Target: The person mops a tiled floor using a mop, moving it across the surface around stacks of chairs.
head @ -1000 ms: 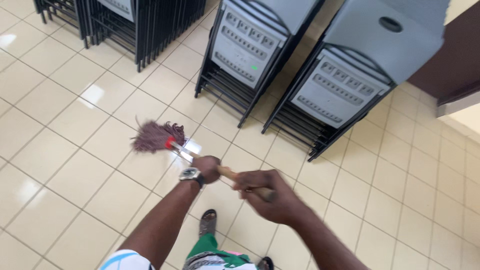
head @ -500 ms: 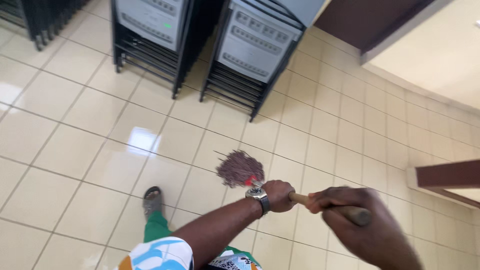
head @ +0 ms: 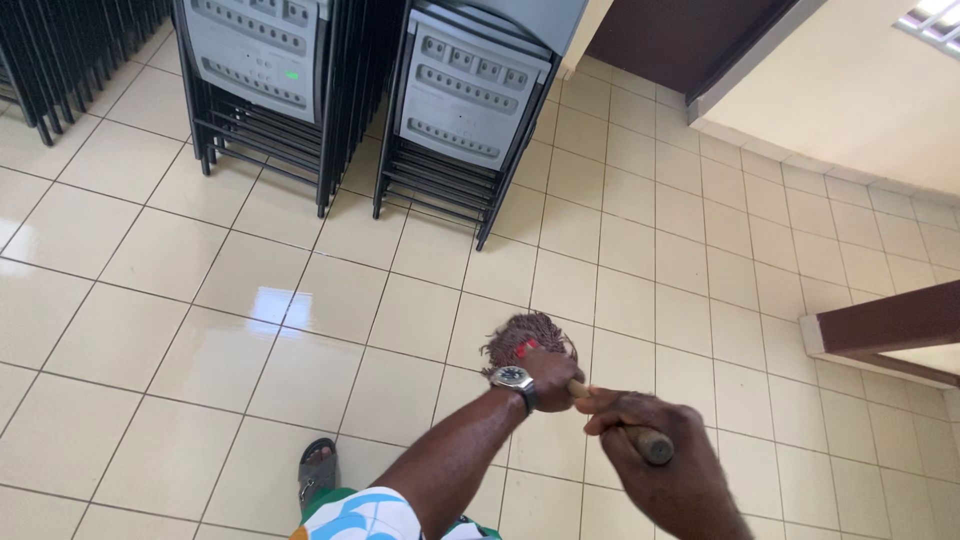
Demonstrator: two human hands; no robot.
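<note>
Mopping is under way: the left hand [head: 552, 378] and right hand [head: 655, 465] are both clamped on the mop handle [head: 640, 435]. The mop head [head: 528, 337] rests on the tiled floor [head: 250, 300] just beyond the left hand; the next stroke likely calls for a steady push.

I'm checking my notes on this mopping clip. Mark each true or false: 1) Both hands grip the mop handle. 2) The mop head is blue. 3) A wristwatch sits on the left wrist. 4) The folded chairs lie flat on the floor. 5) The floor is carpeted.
1) True: the left hand and right hand both close on the brown wooden mop handle.
2) False: the stringy mop head is reddish-brown.
3) True: a silver wristwatch is on the left wrist.
4) False: the grey folded chairs stand upright in stacked rows.
5) False: the floor is glossy cream tile.
</note>
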